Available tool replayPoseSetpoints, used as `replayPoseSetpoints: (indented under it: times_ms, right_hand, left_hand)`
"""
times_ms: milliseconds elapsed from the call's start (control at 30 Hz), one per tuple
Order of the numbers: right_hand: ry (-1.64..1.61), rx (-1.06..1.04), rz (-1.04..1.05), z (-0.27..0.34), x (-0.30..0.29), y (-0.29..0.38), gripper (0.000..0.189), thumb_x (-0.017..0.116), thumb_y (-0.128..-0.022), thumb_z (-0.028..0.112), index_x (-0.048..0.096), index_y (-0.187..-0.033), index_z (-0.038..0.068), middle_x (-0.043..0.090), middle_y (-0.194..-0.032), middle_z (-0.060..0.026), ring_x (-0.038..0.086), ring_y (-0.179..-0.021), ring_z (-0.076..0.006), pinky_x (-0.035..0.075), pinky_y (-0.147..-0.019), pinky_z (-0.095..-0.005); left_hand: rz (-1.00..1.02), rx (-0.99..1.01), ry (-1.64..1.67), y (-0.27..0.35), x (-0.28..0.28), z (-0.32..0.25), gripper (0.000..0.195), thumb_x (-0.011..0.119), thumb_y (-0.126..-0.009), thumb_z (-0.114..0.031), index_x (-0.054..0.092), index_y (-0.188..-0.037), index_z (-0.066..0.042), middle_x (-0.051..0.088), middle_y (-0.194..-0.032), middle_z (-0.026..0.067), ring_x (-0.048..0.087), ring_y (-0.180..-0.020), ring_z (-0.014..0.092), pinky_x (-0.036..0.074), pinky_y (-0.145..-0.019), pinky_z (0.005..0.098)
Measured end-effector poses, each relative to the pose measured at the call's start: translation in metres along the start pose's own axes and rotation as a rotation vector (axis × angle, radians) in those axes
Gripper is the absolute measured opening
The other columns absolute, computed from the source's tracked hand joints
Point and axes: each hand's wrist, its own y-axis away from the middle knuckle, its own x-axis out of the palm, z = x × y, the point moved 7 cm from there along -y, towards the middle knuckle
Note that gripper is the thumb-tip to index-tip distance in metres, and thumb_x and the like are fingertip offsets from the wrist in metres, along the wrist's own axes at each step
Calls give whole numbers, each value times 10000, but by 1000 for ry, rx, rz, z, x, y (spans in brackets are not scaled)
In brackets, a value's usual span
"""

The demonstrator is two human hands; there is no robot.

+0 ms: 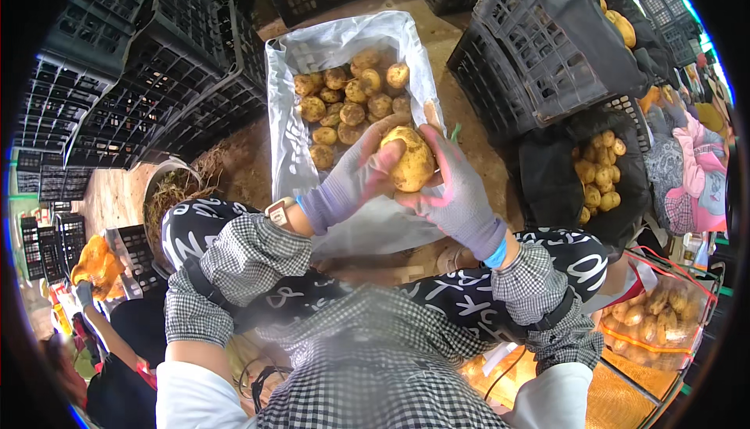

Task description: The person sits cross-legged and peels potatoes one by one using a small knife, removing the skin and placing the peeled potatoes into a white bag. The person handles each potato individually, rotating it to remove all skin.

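A large potato with patches of soil (408, 159) is held between both gloved hands, above the near edge of a lined crate. My left hand (366, 165), in a grey and pink glove, grips its left side with the thumb across it. My right hand (454, 186), gloved alike, curls around its right side. Beneath and beyond them stands the crate with a white plastic liner (285, 130), holding several soil-marked potatoes (352, 113). The liner's near part hangs over the front edge, and the hands hide part of the crate's right side.
Stacked black plastic crates (176, 48) rise at the left, above a bucket of roots and dry stems (176, 186). At the right, a tall black crate (530, 60) stands beside a black-lined crate of potatoes (600, 171). Mesh-bagged potatoes (647, 317) lie lower right. Other people (682, 159) are at both sides.
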Motion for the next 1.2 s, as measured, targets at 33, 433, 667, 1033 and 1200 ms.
replayPoseSetpoints:
  times_ms: [33, 433, 667, 1033, 1200]
  right_hand:
    - [-36, -3, -8, -3, -1, 0, 876, 852, -797, 237, 398, -1510, 6, 539, -1413, -188, 557, -1292, -274, 459, -1057, -353]
    - [-239, -28, -201, -11, -19, -13, 462, 545, -1055, 243, 520, -1433, -22, 670, -1235, -107, 605, -1007, -127, 472, -898, -259]
    - [-332, 229, -261, -7, -31, -13, 533, 538, -1056, 183, 384, -1547, 46, 674, -896, -23, 433, -585, -17, 377, -542, -167]
    - [-661, 412, -23, 3, -1, -5, 471, 539, -1054, 267, 511, -1470, 48, 579, -679, 20, 459, -564, -10, 333, -502, -177]
    - [-582, 431, -155, -12, -15, -14, 488, 502, -1063, 315, 503, -1457, 27, 563, -651, 15, 446, -517, -31, 350, -468, -190]
  left_hand:
    - [35, -56, 53, 1, 2, 2, 783, 614, -992, -477, 292, -1547, -28, 468, -1469, 148, 531, -1312, 249, 506, -1071, 395]
    - [80, -2, -19, 2, 12, -3, 952, 793, -870, -304, 221, -1581, -28, 458, -1439, 136, 481, -1329, 227, 431, -1104, 381]
    - [-139, 257, -665, -7, -9, -23, 950, 854, -688, 15, 353, -1491, -62, 501, -1377, 114, 531, -1256, 200, 441, -1082, 352]
    - [78, 66, 314, -4, -10, 0, 1113, 860, -755, -381, 172, -1565, -53, 473, -1448, 129, 524, -1323, 263, 489, -1055, 450]
    - [87, 40, 383, -12, -15, 10, 1238, 845, -700, -614, 182, -1577, -45, 448, -1496, 131, 490, -1366, 288, 426, -1129, 492]
